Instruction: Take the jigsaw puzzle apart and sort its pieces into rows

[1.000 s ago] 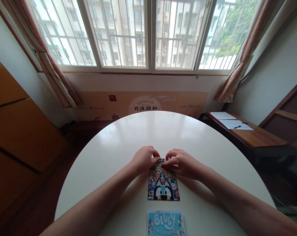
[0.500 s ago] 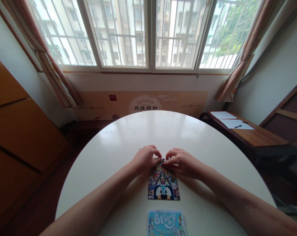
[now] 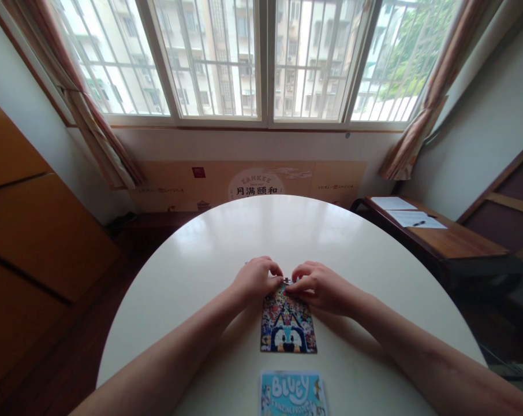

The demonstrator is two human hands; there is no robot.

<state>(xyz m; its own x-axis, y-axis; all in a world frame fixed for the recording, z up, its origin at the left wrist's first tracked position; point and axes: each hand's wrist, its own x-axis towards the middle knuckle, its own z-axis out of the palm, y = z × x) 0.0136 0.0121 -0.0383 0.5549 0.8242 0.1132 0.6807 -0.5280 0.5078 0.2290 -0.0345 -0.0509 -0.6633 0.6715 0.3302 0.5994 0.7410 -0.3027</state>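
A jigsaw puzzle (image 3: 288, 318) with a blue cartoon dog's face and a crowd of small colourful figures lies flat on the white round table (image 3: 179, 300). At its top edge shows a small jigsaw piece (image 3: 287, 280), partly covered by fingers. My left hand (image 3: 259, 278) is closed at the upper left corner, thumb and forefinger pinched at the piece's left side. On the other side my right hand (image 3: 320, 284) is closed too, its fingertips on the piece and the puzzle's upper right edge. The fingers hide the upper corners.
Nearer to me lies a light-blue card or box (image 3: 292, 394) lettered "Bluey". Something tiny (image 3: 246, 263) sits behind my left hand. A wooden side bench (image 3: 464, 240) with papers (image 3: 417, 219) and a pen stands at right. Barred windows and curtains are beyond the table.
My left fingertips have shifted slightly left, showing more of the small piece at the top edge. My right hand and the puzzle stay almost where they were.
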